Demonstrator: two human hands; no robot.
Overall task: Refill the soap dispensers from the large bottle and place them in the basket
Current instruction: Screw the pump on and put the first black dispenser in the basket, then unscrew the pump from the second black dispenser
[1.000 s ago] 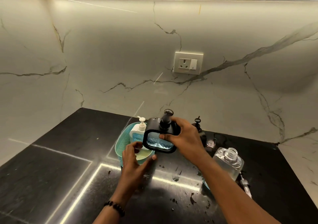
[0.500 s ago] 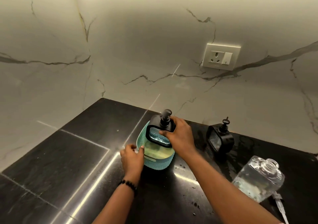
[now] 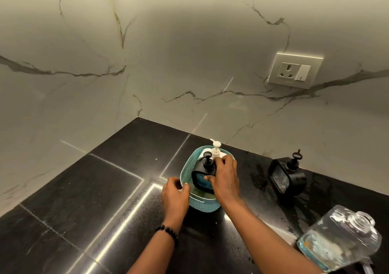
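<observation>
Right hand (image 3: 224,179) grips black dispenser (image 3: 203,173), fingers curled round its body, inside teal basket (image 3: 203,205). Left hand (image 3: 174,195) holds basket rim, fingers curled. White pump bottle (image 3: 215,150) stands just beyond right hand. Second black dispenser (image 3: 288,176) and clear bottle (image 3: 341,238) sit well to its right.

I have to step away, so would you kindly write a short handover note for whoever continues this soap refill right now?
Left hand grips the near rim of the teal basket, steadying it.
Right hand holds the black dispenser, lowered into the basket but not let go.
A white-pump bottle already stands at the basket's back.
The second black dispenser is on the black counter, right of the basket; its fill level is unclear.
The large clear bottle lies uncapped at the near right.
Left: release this dispenser, check the second, basket it.
</observation>
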